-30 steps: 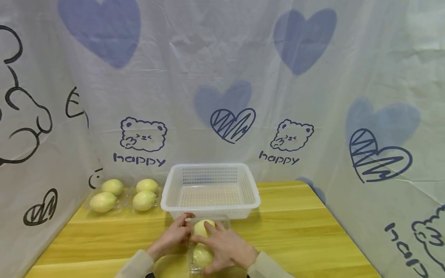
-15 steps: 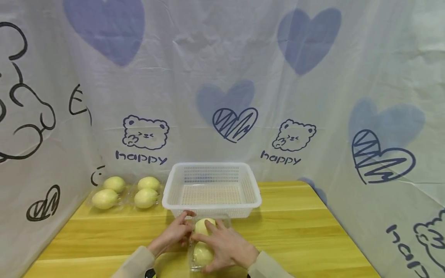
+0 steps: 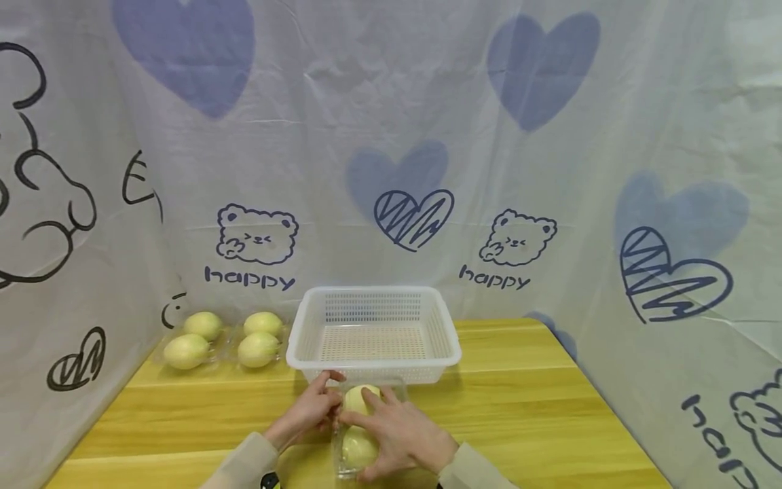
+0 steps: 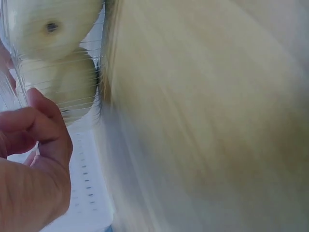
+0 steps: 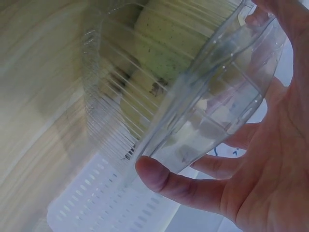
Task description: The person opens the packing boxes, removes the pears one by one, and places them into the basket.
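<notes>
A clear plastic box (image 3: 345, 471) with two pale yellow melon-like fruits (image 3: 359, 448) inside stands on the table before me, close to the basket. My left hand (image 3: 308, 411) is at its left side; in the left wrist view the fingers (image 4: 43, 123) curl and pinch the rim of the box. Across the top lies my right hand (image 3: 406, 435), its fingers spread over the lid. The right wrist view shows the right thumb (image 5: 174, 186) stretched along the lid's edge and the fruits (image 5: 169, 43) through the ribbed plastic wall.
Just behind the box stands a white perforated basket (image 3: 374, 365) with nothing in it. Two more clear boxes of fruit, a left one (image 3: 186, 351) and a right one (image 3: 258, 349), sit at the back left. A printed curtain (image 3: 330, 170) hangs behind the wooden table (image 3: 519, 407).
Both hands keep nearly the same place on the box. The head view has shifted slightly, so the whole scene sits a little further right.
</notes>
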{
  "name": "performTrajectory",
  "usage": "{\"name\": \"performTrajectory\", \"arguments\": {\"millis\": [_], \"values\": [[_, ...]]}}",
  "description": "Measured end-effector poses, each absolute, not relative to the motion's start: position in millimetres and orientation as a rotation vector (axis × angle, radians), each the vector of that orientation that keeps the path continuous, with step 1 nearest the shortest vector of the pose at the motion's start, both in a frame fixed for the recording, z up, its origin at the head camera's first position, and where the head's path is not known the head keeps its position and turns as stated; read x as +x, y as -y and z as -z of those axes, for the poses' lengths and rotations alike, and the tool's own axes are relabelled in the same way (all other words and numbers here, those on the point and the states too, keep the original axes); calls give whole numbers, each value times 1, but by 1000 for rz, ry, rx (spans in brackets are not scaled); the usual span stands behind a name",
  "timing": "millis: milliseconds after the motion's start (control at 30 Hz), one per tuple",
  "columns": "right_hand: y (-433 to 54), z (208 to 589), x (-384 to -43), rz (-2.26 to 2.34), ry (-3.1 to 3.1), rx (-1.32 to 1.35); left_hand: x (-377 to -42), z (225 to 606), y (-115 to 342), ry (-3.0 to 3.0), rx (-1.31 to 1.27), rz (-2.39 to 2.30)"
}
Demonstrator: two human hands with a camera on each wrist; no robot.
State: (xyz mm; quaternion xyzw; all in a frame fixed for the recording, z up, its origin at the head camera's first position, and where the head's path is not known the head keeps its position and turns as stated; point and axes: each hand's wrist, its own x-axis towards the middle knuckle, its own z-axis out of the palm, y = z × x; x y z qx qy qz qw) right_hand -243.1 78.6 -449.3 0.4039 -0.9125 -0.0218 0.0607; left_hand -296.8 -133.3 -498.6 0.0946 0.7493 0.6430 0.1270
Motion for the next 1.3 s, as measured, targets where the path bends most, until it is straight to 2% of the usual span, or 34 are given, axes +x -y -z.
{"name": "performTrajectory", "arguments": {"millis": [567, 833, 1033, 1300], "values": [[-79, 451, -244, 97, 2694, 1208, -293, 495, 119, -2358, 65, -1973], [-80, 450, -241, 72, 2721, 1205, -292, 497, 129, -2469, 228, -1794], [-85, 450, -241, 9, 2778, 1198, -286, 498, 139, -2335, 370, -1751], [-88, 446, -241, -73, 2768, 1241, -281, 496, 148, -2144, 370, -1734]]}}
